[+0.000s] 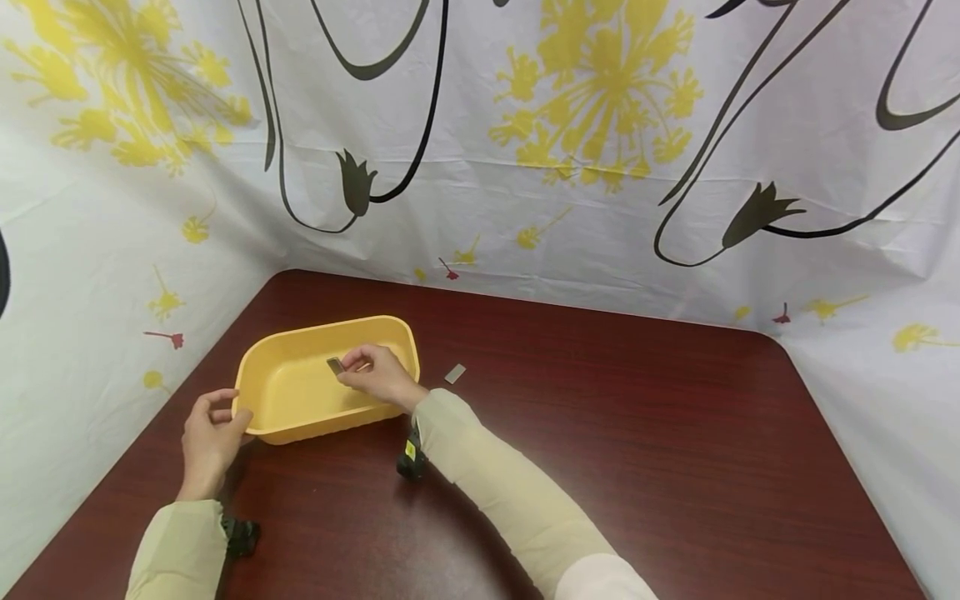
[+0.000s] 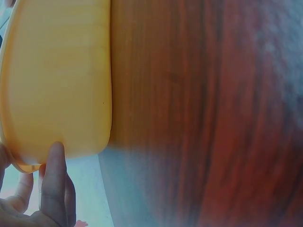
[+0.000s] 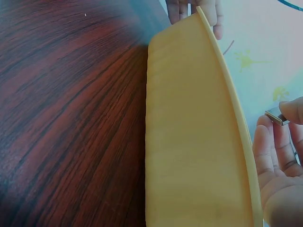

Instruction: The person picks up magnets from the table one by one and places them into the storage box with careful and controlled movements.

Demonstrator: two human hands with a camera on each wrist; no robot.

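Hands at work over a yellow tray: the left hand (image 1: 210, 446) grips the rim at its left end, thumb over the edge, and the right hand (image 1: 378, 375) pinches a small flat gray piece (image 1: 335, 365) above its inside. Good handling here probably means a steady left hold and a light pinch, with the right wrist kept high over the front right rim; whether it touches the rim is hard to tell. Patterned white cloth (image 1: 450, 125) hangs along the left and back edges of the dark red counter (image 1: 637, 433), whose broad stretch to the right gives most room for moving. The tray (image 1: 292, 392) sits toward the left edge, so elbow room is tighter there. Smallest, a loose gray rectangle (image 1: 455, 373) lies just beside the tray's right end
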